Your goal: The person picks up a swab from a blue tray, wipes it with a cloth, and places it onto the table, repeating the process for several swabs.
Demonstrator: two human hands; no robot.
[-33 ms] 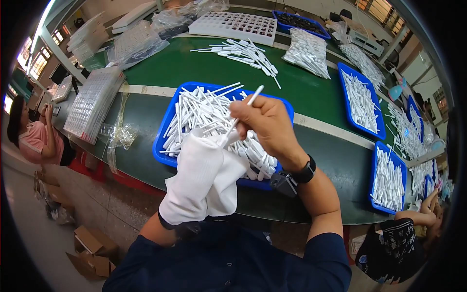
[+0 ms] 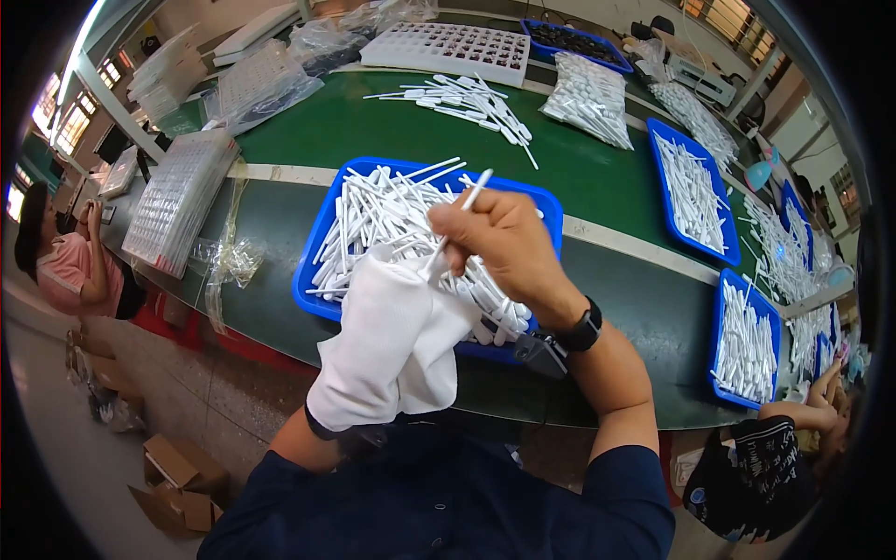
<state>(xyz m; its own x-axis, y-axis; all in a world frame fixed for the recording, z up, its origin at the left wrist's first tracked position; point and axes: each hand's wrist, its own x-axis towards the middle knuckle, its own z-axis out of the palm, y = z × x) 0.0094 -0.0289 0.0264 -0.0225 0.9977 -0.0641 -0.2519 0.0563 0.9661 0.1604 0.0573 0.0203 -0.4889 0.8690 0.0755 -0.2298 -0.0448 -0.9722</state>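
My left hand (image 2: 378, 322) is wrapped in a white cloth (image 2: 425, 373), which hides its fingers. The cloth is bunched round the lower end of a slim white plastic stick (image 2: 479, 187) with a wider part. My right hand (image 2: 499, 238) pinches that stick between thumb and fingers, its upper end poking out above the knuckles. Both hands are over a blue tray (image 2: 305, 271) heaped with many similar white plastic sticks (image 2: 373, 210).
More sticks (image 2: 476, 103) lie loose on the green table (image 2: 327, 126). Blue trays of sticks (image 2: 695, 201) stand at right. Clear-wrapped trays (image 2: 182, 201) are at left, a white holed tray (image 2: 448, 51) behind. People sit at both sides (image 2: 79, 252).
My right hand has moved slightly left with the stick, whose upper end has shifted left and a little down. The cloth-covered left hand stays nearly still.
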